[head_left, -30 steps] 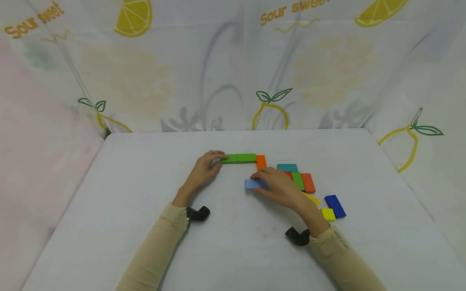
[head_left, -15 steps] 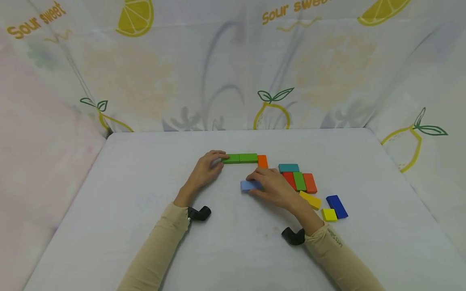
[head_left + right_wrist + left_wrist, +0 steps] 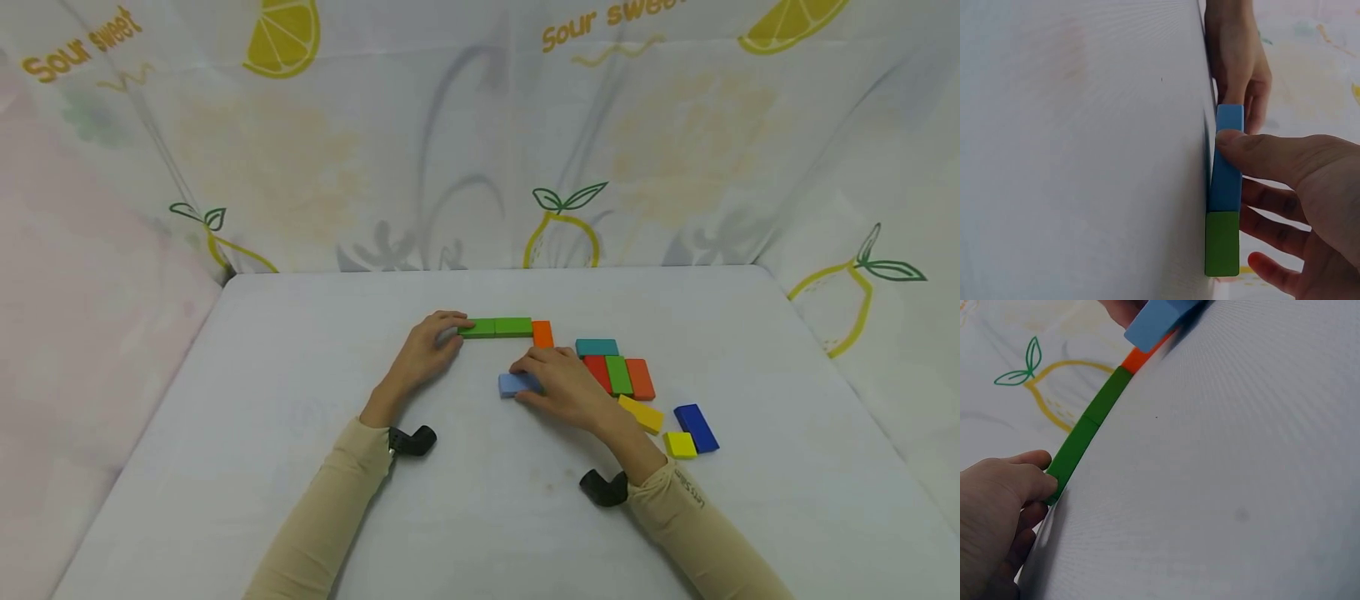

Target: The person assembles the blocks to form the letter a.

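Note:
Near the back middle of the table, two green blocks (image 3: 513, 327) lie end to end. My left hand (image 3: 424, 352) holds the left end of the left green block (image 3: 1074, 450), its fingertips on either side in the left wrist view. An orange block (image 3: 542, 334) meets the row's right end and runs toward me, partly behind my right hand (image 3: 564, 385). That hand pinches a light blue block (image 3: 517, 384) between thumb and fingers, in front of the row. In the right wrist view, a green block (image 3: 1222, 244) adjoins the light blue block's (image 3: 1225, 181) lower end.
Right of my right hand are a teal block (image 3: 597, 347), red block (image 3: 597, 372), green block (image 3: 619, 376) and orange-red block (image 3: 641, 379). Nearer lie a yellow-orange block (image 3: 641, 414), a short yellow block (image 3: 680, 445) and a dark blue block (image 3: 697, 428). Printed cloth hangs behind the table.
My right hand has shifted slightly left with the light blue block, uncovering more of the red and yellow-orange blocks. My left hand stays at the green row's end.

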`<state>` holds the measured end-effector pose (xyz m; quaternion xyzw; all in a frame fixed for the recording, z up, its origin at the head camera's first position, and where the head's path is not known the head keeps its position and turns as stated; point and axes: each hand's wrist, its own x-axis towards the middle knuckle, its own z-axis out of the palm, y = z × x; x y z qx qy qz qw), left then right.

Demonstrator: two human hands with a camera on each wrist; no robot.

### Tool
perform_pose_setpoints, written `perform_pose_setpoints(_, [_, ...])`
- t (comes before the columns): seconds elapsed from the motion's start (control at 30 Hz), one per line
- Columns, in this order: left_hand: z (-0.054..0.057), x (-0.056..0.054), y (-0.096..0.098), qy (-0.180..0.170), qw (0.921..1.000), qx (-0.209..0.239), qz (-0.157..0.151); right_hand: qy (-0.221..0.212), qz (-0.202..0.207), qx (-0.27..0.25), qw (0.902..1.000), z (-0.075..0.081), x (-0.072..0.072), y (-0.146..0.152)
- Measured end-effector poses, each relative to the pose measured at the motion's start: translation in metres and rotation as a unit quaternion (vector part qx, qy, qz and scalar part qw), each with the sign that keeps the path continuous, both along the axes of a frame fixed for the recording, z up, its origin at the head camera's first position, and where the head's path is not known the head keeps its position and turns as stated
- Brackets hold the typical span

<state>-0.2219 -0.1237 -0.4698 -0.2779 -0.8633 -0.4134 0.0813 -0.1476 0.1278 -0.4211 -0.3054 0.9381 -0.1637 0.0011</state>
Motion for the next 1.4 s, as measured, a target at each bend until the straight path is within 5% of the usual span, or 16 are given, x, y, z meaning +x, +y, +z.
perform_pose_setpoints(0.9, [-0.002, -0.003, 0.001, 0.011, 0.9999, 0.001, -0.008, -0.008, -0.008, -0.014, 0.9998, -0.001, 0.000, 0.003])
perform_pose_setpoints(1.13, [0.006, -0.005, 0.010, 0.032, 0.9994, -0.001, -0.012, -0.014, -0.016, -0.058, 0.9981, 0.002, 0.008, 0.019])
perform_pose_setpoints(1.4, [0.025, -0.004, 0.046, 0.055, 0.9963, -0.054, -0.039, -0.051, -0.052, -0.122, 0.9899, 0.004, 0.010, 0.056])
